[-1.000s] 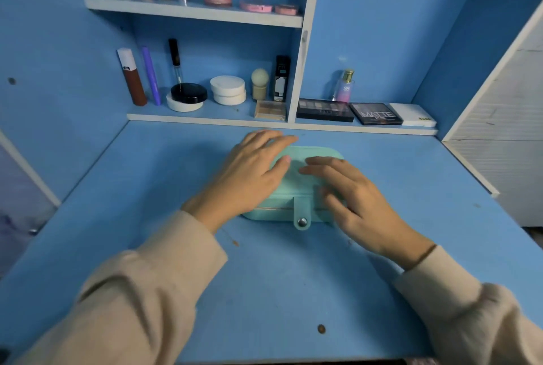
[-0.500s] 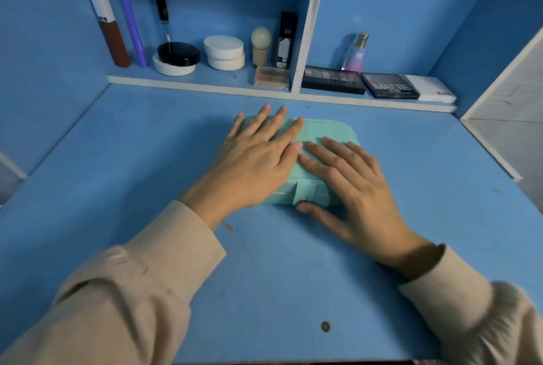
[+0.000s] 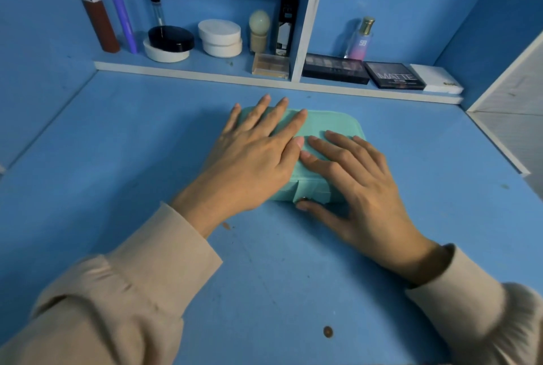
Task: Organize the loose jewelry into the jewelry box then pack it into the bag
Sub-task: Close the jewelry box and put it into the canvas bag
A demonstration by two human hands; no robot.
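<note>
A: Two hands on it, yes? Start w/ what's around.

B: Low shelf (image 3: 205,66) at the back of the blue surface (image 3: 117,159), white-edged, split by an upright divider (image 3: 308,18). Left bay: brown tube (image 3: 97,18) w/ white cap, purple stick (image 3: 122,12), black-lidded jar (image 3: 170,38), two stacked white compacts (image 3: 220,37), black carton (image 3: 286,26), small clear palette (image 3: 270,66). Right bay: perfume bottle (image 3: 360,40) w/ gold cap, dark eyeshadow palette (image 3: 335,71), one marked MATTE (image 3: 395,75), flat white case (image 3: 437,82). All well apart from the box; nothing betw. it & the person.

A: Hands?

B: Left hand (image 3: 252,159) flat, palm down, fingers straight over the lid's left half. Right hand (image 3: 358,182) spread on the right half, fingers relaxed, thumb at the front wall beside the metal snap (image 3: 304,198). Neither grips; they almost meet mid-lid.

A: Box?

B: Jewelry box (image 3: 326,126) mid-surface, lid down, mint green, matte, rounded corners, tab down the front. Sleeves (image 3: 164,250) beige, soft cloth.
</note>
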